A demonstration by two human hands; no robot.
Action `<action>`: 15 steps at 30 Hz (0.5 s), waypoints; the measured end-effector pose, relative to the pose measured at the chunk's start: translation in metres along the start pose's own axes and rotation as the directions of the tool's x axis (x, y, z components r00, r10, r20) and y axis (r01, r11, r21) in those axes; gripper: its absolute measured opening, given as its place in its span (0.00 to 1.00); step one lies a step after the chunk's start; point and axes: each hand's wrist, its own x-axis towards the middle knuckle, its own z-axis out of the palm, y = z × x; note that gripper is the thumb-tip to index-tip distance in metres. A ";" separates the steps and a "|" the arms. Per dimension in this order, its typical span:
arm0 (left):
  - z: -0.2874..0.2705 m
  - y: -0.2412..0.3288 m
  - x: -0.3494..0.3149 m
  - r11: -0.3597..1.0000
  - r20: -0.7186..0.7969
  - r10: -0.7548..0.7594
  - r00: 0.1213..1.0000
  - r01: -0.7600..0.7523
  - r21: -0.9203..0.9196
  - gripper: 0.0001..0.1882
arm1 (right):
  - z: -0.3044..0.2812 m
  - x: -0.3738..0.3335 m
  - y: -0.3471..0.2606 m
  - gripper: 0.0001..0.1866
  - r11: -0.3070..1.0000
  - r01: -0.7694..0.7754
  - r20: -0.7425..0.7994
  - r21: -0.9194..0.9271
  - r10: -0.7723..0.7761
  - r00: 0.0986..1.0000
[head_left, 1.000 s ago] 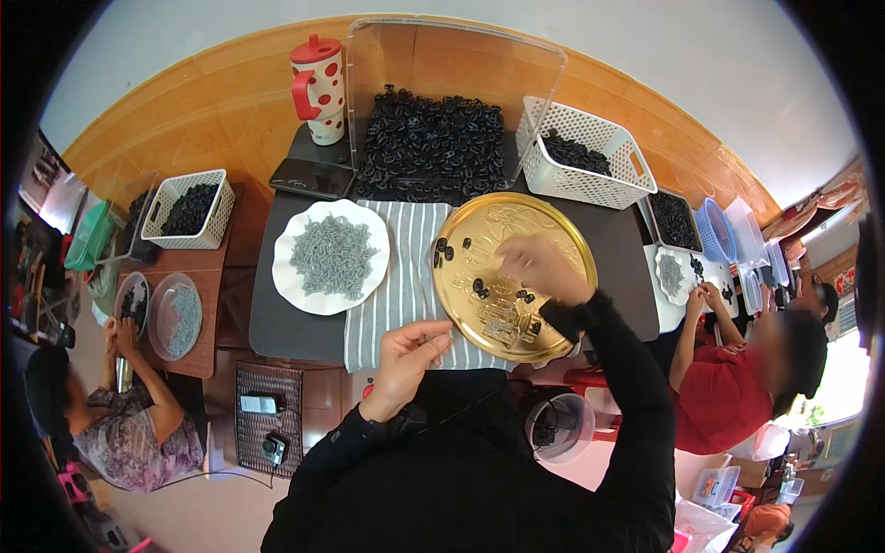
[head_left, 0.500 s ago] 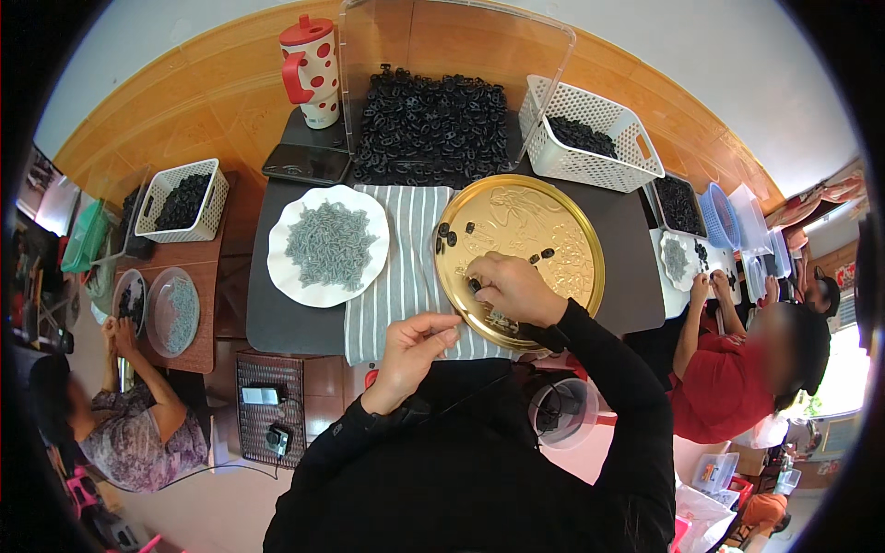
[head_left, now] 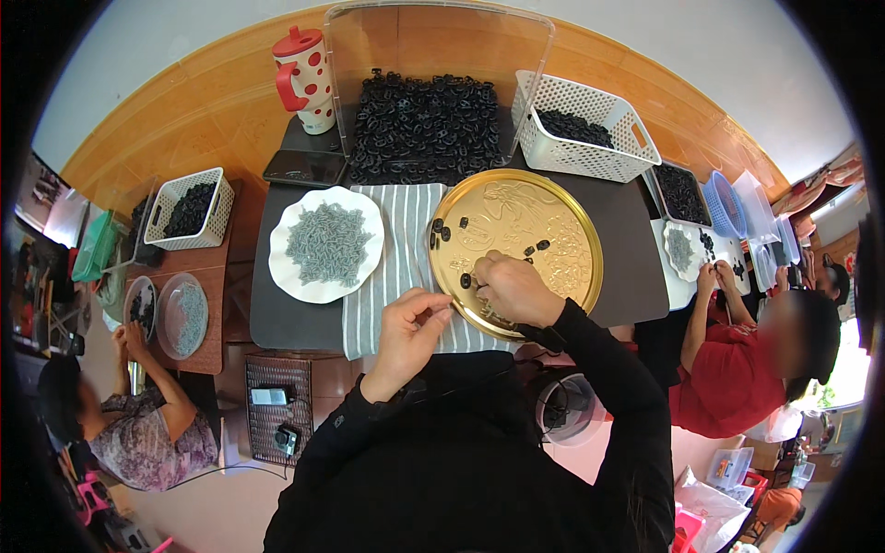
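Note:
My right hand (head_left: 518, 289) is over the near part of a round gold tray (head_left: 573, 207), fingers bent down and pinched together; whatever lies between the fingertips is hidden. Just left of those fingertips, a small black plastic piece (head_left: 466, 280) rests on the tray. Several more black pieces (head_left: 445, 234) lie by its left rim, and others (head_left: 543, 245) past my right hand. My left hand (head_left: 406, 339) hovers at the tray's near left rim, above a grey striped cloth (head_left: 396, 249). Its thumb and forefinger are closed together, and anything between them is too small to make out.
A scalloped white plate (head_left: 279, 241) of small grey screws stands left of the cloth. Behind are a clear bin (head_left: 442, 37) of black pieces, a white basket (head_left: 590, 157), a phone (head_left: 304, 167) and a dotted tumbler (head_left: 313, 88). People work at tables on both sides.
My right hand has shifted slightly, and the black piece that was at its fingertips now lies on the tray beside them. My left thumb and forefinger have drawn closer together.

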 end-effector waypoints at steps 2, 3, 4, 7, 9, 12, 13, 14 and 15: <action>0.002 0.000 -0.001 1.000 0.003 -0.005 1.000 0.005 0.005 0.08 | 0.001 0.000 0.000 0.08 0.998 0.053 -0.020 -0.019 -0.053 0.998; 0.003 0.000 -0.002 1.000 0.002 -0.012 1.000 0.012 0.006 0.08 | 0.000 -0.002 0.001 0.08 0.999 0.051 -0.024 -0.018 -0.051 0.998; 0.005 0.002 -0.003 1.000 0.006 -0.011 1.000 0.011 0.008 0.08 | -0.001 -0.005 0.002 0.07 0.993 0.013 -0.027 0.120 -0.010 1.000; 0.011 0.005 -0.003 1.000 0.018 0.005 1.000 -0.005 0.027 0.08 | -0.011 -0.014 0.001 0.05 0.794 -0.073 -0.059 0.603 0.135 0.989; 0.015 0.005 -0.004 0.998 0.015 0.009 1.000 -0.008 -0.063 0.08 | -0.029 -0.029 -0.011 0.04 0.313 -0.172 0.075 0.934 0.298 0.952; 0.028 0.012 -0.005 0.952 0.044 -0.057 0.997 0.067 -0.299 0.07 | -0.015 -0.055 -0.033 0.04 0.129 -0.143 0.095 0.981 0.324 0.941; 0.028 0.009 -0.005 0.951 0.052 -0.058 0.997 0.071 -0.302 0.07 | -0.004 -0.063 -0.039 0.04 0.130 -0.144 0.094 0.981 0.332 0.939; 0.027 0.007 -0.006 0.942 0.124 -0.084 0.989 0.119 -0.314 0.07 | 0.009 -0.069 -0.045 0.04 0.113 -0.071 0.023 0.991 0.377 0.926; 0.026 0.003 -0.008 0.931 0.196 -0.112 0.974 0.171 -0.322 0.07 | 0.020 -0.075 -0.051 0.04 0.099 0.001 -0.043 0.995 0.424 0.905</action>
